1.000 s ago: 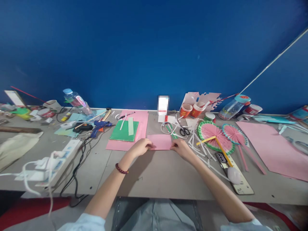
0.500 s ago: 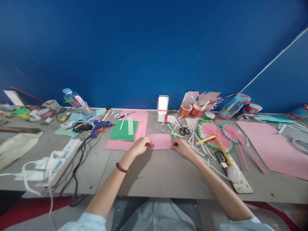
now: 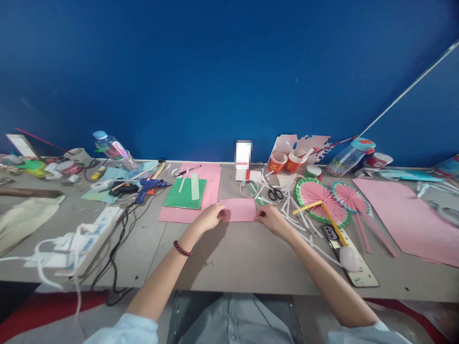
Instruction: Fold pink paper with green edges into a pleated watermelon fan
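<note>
A small pink paper sheet (image 3: 239, 209) lies flat on the grey table (image 3: 229, 258) in front of me. My left hand (image 3: 210, 217) pinches its near left corner, fingers closed on the edge. My right hand (image 3: 269, 219) pinches the near right corner the same way. A red bead bracelet (image 3: 182, 249) sits on my left wrist. Just left of the sheet a green card (image 3: 185, 193) rests on a larger pink sheet (image 3: 211, 184).
Scissors (image 3: 275, 194), white paper strips (image 3: 297, 217) and two watermelon paper fans (image 3: 322, 196) lie to the right, with a ruler (image 3: 353, 260) and a big pink sheet (image 3: 409, 220). A glue gun (image 3: 148, 185), cables and a power strip (image 3: 95, 231) lie left. Paper cups (image 3: 287, 163) and bottles stand along the blue wall.
Both hands and the pink sheet have edged slightly away from me; the grip on its corners is the same.
</note>
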{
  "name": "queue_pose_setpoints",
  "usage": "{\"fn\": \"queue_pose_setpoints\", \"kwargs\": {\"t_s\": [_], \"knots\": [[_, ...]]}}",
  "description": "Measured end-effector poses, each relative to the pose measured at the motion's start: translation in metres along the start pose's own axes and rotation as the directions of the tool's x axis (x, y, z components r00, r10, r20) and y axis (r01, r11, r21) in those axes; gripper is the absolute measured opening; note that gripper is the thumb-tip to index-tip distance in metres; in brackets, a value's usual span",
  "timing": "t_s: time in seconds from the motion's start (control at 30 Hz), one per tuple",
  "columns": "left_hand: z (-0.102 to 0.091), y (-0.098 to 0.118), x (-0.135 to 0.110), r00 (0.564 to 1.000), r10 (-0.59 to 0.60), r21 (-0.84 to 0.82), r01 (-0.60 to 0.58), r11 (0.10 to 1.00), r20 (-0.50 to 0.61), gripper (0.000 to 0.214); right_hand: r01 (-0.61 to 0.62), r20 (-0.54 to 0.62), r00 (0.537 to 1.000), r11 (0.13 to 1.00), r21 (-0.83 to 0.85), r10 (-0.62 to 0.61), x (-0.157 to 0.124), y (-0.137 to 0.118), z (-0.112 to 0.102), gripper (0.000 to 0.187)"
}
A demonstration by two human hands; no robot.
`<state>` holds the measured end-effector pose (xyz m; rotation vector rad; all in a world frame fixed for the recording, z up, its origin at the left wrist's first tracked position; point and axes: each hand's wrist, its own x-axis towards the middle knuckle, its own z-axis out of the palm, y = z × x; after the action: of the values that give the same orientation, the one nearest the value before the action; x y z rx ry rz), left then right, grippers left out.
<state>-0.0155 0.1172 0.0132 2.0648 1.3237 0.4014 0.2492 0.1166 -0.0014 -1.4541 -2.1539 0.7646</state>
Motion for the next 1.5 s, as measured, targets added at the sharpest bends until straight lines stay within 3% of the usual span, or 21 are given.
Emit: {"fn": "queue_pose_setpoints", "kwargs": {"t_s": [0.17,0.3,0.47,0.57,0.8,1.03,1.2,1.33,1.5], "knots": [[-0.001,0.004,-0.001,0.999,0.016,0.084,-0.020,0.996,0.050,0.015,0.001,0.002,1.000,1.000,-0.013,-0.001,0.000,-0.001,0.000,0.008],[0.005,0.006,-0.008,0.996,0.088,0.201,-0.087,0.976,0.005,0.026,-0.017,0.002,1.000,0.999,-0.047,0.018,-0.001,-0.002,0.000,0.007],[0.023,0.011,-0.020,0.964,0.257,0.430,-0.201,0.880,-0.074,0.037,0.031,-0.029,0.999,0.990,-0.137,-0.035,-0.005,-0.004,0.002,0.005],[0.039,0.012,-0.025,0.941,0.334,0.539,-0.252,0.804,-0.059,0.026,0.070,-0.055,0.995,0.976,-0.205,-0.083,-0.009,-0.008,0.005,0.004],[0.068,0.018,-0.034,0.933,0.342,0.732,-0.156,0.663,-0.110,0.031,0.162,-0.068,0.977,0.908,-0.386,-0.203,-0.020,-0.018,0.013,0.012],[0.076,0.037,-0.050,0.955,0.241,0.657,-0.070,0.751,-0.174,0.045,0.247,-0.053,0.949,0.841,-0.482,-0.310,-0.025,-0.009,0.016,0.017],[0.075,0.046,-0.053,0.969,0.171,0.570,-0.038,0.821,-0.181,0.046,0.249,-0.040,0.938,0.752,-0.610,-0.343,-0.034,-0.017,0.021,0.017],[0.075,0.048,-0.054,0.975,0.156,0.563,-0.041,0.825,-0.159,0.049,0.223,-0.018,0.945,0.686,-0.692,-0.325,-0.046,-0.027,0.032,0.018],[0.074,0.049,-0.054,0.978,0.149,0.546,-0.047,0.836,-0.143,0.058,0.123,-0.074,0.966,0.694,-0.709,-0.247,-0.057,-0.038,0.043,0.035]]}}
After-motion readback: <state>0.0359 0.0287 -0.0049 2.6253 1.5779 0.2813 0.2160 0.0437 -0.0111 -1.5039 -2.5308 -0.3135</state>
